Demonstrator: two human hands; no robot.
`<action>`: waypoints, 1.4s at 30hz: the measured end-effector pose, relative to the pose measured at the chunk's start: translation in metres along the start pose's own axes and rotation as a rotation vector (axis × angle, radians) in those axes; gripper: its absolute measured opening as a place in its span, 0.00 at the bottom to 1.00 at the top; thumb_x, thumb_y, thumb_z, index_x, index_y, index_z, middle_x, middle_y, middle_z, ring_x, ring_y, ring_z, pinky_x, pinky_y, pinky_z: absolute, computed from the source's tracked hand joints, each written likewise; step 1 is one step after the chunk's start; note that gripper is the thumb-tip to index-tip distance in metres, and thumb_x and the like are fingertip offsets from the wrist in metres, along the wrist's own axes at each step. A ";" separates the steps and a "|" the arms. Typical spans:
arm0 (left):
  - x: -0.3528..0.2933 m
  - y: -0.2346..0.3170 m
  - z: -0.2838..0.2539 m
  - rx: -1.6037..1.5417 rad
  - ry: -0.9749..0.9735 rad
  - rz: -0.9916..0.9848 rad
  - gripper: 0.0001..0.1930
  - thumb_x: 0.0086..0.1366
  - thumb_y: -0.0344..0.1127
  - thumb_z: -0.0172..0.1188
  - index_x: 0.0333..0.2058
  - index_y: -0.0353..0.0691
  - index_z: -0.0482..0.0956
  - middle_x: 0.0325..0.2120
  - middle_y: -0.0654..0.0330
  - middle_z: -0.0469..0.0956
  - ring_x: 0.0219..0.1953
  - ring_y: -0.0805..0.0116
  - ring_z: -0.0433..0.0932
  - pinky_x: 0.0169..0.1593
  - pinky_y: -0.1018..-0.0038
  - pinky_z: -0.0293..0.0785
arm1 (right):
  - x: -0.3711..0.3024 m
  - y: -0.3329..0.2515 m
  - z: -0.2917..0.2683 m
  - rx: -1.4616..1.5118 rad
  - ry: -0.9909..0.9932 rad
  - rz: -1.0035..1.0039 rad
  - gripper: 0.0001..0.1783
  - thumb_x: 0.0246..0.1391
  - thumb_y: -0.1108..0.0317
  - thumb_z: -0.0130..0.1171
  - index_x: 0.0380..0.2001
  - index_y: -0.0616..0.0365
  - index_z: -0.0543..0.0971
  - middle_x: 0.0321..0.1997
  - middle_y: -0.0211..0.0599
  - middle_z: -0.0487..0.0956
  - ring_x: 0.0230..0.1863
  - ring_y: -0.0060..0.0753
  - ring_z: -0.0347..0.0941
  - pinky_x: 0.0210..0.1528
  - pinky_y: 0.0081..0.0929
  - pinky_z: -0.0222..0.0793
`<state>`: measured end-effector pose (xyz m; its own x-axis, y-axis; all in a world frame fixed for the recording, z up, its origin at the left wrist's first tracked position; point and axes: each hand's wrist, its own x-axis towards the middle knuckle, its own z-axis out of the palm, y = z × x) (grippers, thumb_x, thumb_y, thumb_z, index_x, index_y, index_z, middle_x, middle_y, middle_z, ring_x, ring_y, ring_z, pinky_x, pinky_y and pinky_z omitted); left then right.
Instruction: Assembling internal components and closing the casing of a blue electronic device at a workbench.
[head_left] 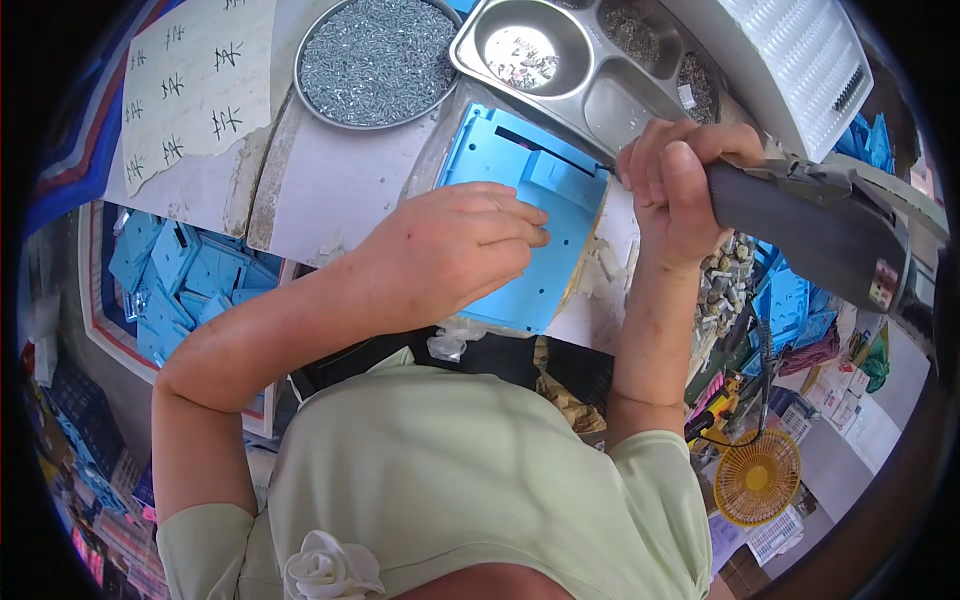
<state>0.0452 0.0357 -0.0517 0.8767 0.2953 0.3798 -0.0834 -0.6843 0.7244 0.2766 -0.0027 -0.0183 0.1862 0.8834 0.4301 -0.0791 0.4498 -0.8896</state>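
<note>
A light blue plastic panel (pixel 556 262) lies on the worktable in front of me, with a long slot and several small holes. My left hand (pixel 455 250) rests over its left side, fingers curled and pressed together; whatever they may hold is hidden. At the panel's upper right corner, my right hand (pixel 680 185) is closed round the front end of a dark grey electric screwdriver (pixel 810 225). The tool lies almost level, its body reaching out to the right. Its thin dark bit shows just beyond my fingers, at the panel's corner.
Behind the panel stand a round metal tray (pixel 375 60) full of screws and a steel compartment tray (pixel 612 105) with small metal parts. Blue panels fill a bin (pixel 190 280) on the left. Loose metal pieces (pixel 725 285) and a yellow basket (pixel 757 477) are at right.
</note>
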 end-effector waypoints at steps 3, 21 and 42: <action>0.001 -0.001 0.000 0.016 -0.002 0.017 0.10 0.60 0.28 0.66 0.41 0.38 0.82 0.48 0.59 0.82 0.57 0.58 0.79 0.62 0.57 0.74 | 0.006 -0.009 0.002 -0.107 -0.036 0.056 0.06 0.63 0.72 0.54 0.35 0.55 0.67 0.17 0.26 0.63 0.17 0.22 0.58 0.21 0.26 0.62; -0.008 -0.011 -0.003 -0.012 0.107 0.022 0.06 0.59 0.29 0.69 0.34 0.42 0.80 0.43 0.63 0.85 0.54 0.64 0.82 0.67 0.50 0.66 | -0.076 -0.045 0.043 0.013 -0.196 0.007 0.13 0.53 0.76 0.69 0.36 0.62 0.74 0.18 0.37 0.74 0.17 0.37 0.71 0.20 0.32 0.68; -0.011 -0.023 -0.005 -0.025 0.129 -0.009 0.06 0.59 0.30 0.69 0.35 0.46 0.82 0.40 0.68 0.86 0.54 0.69 0.82 0.73 0.47 0.53 | -0.057 -0.040 0.064 0.077 -0.065 0.119 0.15 0.57 0.71 0.70 0.40 0.59 0.72 0.27 0.38 0.74 0.23 0.32 0.71 0.27 0.31 0.69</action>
<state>0.0351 0.0513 -0.0695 0.8092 0.3857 0.4432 -0.0892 -0.6650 0.7415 0.2069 -0.0624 0.0024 0.1070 0.9366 0.3337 -0.1719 0.3480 -0.9216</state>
